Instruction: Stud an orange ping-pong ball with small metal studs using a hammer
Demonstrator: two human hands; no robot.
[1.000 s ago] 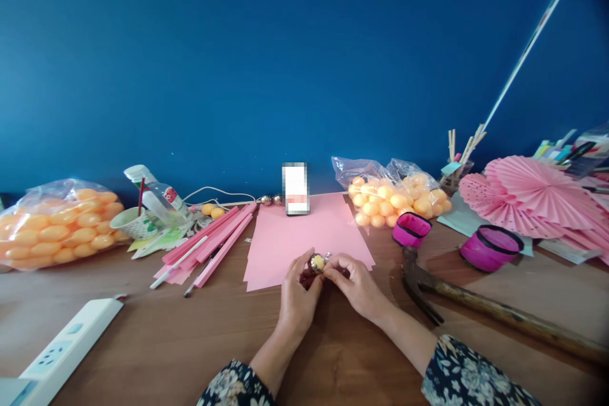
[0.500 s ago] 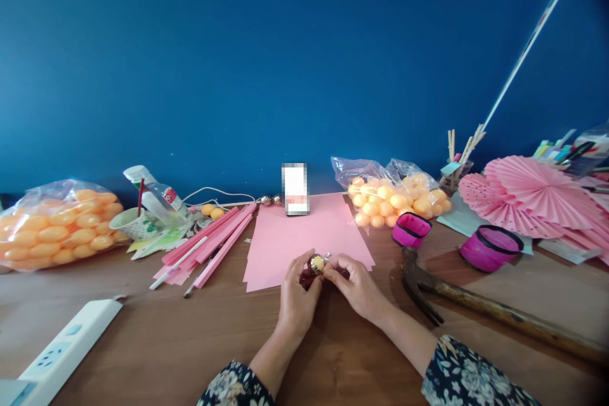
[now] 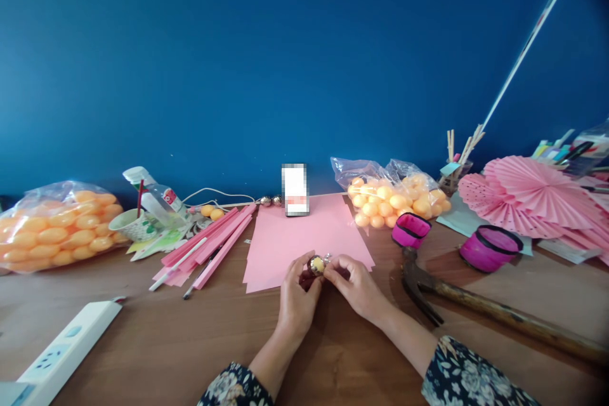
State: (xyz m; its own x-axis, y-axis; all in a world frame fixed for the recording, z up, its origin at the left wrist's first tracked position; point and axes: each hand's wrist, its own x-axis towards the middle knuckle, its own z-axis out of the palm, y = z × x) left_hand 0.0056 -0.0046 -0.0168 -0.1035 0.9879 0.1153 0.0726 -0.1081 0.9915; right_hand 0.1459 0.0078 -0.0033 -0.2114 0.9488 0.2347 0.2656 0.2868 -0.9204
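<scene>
Between my hands, over the near edge of the pink paper sheets point(image 3: 304, 235), is a small ball point(image 3: 317, 264) with shiny metallic pieces around a yellow patch. My left hand point(image 3: 299, 292) has its fingers and thumb curled round the ball's left side. On the other side my right hand point(image 3: 351, 282) is closed, thumb and fingertips pinched together at the ball's right edge. A small silvery bit shows just above those fingertips; it is too small to name. Two shiny balls point(image 3: 271, 201) lie at the back, left of a propped phone point(image 3: 295, 190).
Bags of orange balls stand left point(image 3: 57, 228) and back right point(image 3: 380, 200). A claw hammer point(image 3: 504, 314) and magenta wristbands point(image 3: 492, 250) lie on the right, near pink paper fans point(image 3: 528, 193). Left are pink strips point(image 3: 214, 244), a cup point(image 3: 130, 225), a bottle point(image 3: 159, 196) and a power strip point(image 3: 66, 349).
Both hands keep their hold on the ball. The ball appears turned very slightly, with its yellow patch still facing up; everything else stays in place.
</scene>
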